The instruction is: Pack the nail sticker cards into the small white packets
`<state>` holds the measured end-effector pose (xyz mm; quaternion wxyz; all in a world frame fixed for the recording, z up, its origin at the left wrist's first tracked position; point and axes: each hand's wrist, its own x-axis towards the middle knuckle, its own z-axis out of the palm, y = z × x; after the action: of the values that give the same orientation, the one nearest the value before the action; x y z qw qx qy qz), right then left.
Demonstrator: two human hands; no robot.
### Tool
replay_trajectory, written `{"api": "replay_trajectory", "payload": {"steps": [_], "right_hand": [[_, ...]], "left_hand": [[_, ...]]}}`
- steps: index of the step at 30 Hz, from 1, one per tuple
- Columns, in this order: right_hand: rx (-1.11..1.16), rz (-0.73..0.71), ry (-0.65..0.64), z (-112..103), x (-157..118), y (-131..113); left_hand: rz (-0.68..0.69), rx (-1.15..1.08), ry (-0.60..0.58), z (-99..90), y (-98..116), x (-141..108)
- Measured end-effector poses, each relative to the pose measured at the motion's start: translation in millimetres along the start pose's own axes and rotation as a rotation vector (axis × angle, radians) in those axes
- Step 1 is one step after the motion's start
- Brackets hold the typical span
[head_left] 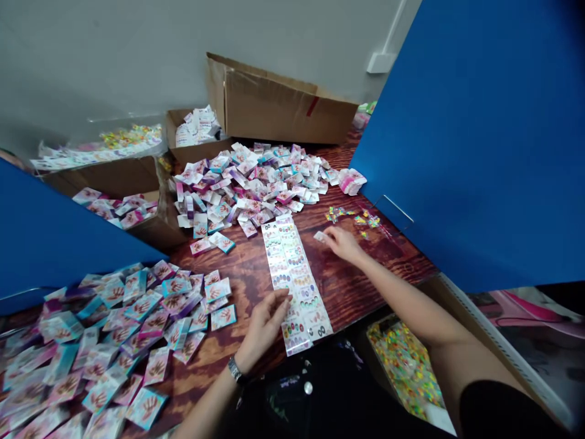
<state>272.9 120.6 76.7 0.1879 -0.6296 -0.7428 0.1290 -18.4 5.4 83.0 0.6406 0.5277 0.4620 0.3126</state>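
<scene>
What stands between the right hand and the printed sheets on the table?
Nothing visible: only tabletop shows between the printed sheets and the right hand, apart from the small white piece it holds.

No word, brand or number readable. Small boxes (147, 407) in near pile: printed hand picture, lettering too small to read. Boxes in far pile (260, 183): similar print, text blurred. Strips of printed sheets (299, 263) on tabletop (248, 259): rows of coloured ovals, wording unclear. White packets (198, 129) in rear carton (201, 151): dark and coloured print, illegible. Large carton (269, 108): red stripe.
</scene>
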Motion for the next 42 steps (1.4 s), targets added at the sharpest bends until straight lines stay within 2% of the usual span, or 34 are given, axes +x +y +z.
{"api": "replay_trajectory", "payload": {"steps": [3, 5, 7, 9, 12, 15, 17, 19, 21, 23, 25, 29, 33, 35, 37, 40, 42], "right_hand": [[-0.063, 0.006, 0.014, -1.1, 44.3, 42.2], [-0.083, -0.024, -0.015, 2.4, 63.1, 57.2], [-0.086, -0.055, -0.064, 7.8, 69.8, 63.8], [-0.077, -0.095, -0.125, 13.4, 63.5, 64.4], [-0.046, -0.192, -0.229, 16.9, 34.1, 58.0], [-0.003, -0.289, -0.334, 9.7, -4.7, 47.5], [0.042, -0.289, -0.325, -0.2, -26.1, 41.6], [0.103, -0.179, -0.177, -10.0, -40.8, 38.6], [0.168, 0.046, 0.025, -14.6, -49.9, 39.0], [0.204, 0.261, 0.135, -10.9, -55.8, 41.2], [0.213, 0.378, 0.132, 0.4, -60.0, 42.9], [0.138, 0.476, 0.088, 28.3, -64.4, 40.0], [-0.028, 0.539, 0.04, 37.8, -63.7, 34.1], [-0.089, 0.549, 0.0, 35.6, -62.2, 32.0], [-0.125, 0.542, -0.042, 32.5, -60.4, 30.4], [-0.158, 0.504, -0.078, 30.9, -59.0, 28.0], [-0.171, 0.479, -0.075, 32.5, -60.7, 25.9]], "left_hand": [[-0.031, 0.01, 0.0, 2.2, -1.1, -0.7], [-0.051, -0.004, 0.003, 3.9, -1.3, -1.0], [-0.064, -0.03, 0.012, 3.9, -2.6, -1.5], [-0.078, -0.048, 0.023, 2.0, -5.5, -2.3], [-0.096, -0.057, 0.026, -2.8, -10.7, -4.5], [-0.101, -0.056, 0.002, -5.9, -13.0, -6.7], [-0.1, -0.055, -0.017, -6.3, -12.3, -7.4], [-0.099, -0.054, -0.03, -5.9, -10.7, -7.4], [-0.1, -0.055, -0.038, -5.4, -9.6, -7.1], [-0.102, -0.061, -0.042, -5.1, -9.5, -6.9], [-0.102, -0.064, -0.039, -4.7, -10.8, -7.2], [-0.096, -0.063, -0.038, -1.3, -16.6, -9.8], [-0.068, -0.032, -0.053, 1.2, -18.2, -13.7], [-0.003, 0.075, -0.039, -3.8, -13.4, -10.4], [0.109, 0.291, -0.003, -16.8, -3.2, 1.1], [0.246, 0.791, 0.103, -52.8, 20.3, 34.4], [0.163, 1.129, 0.247, -82.2, 37.2, 62.0]]}}
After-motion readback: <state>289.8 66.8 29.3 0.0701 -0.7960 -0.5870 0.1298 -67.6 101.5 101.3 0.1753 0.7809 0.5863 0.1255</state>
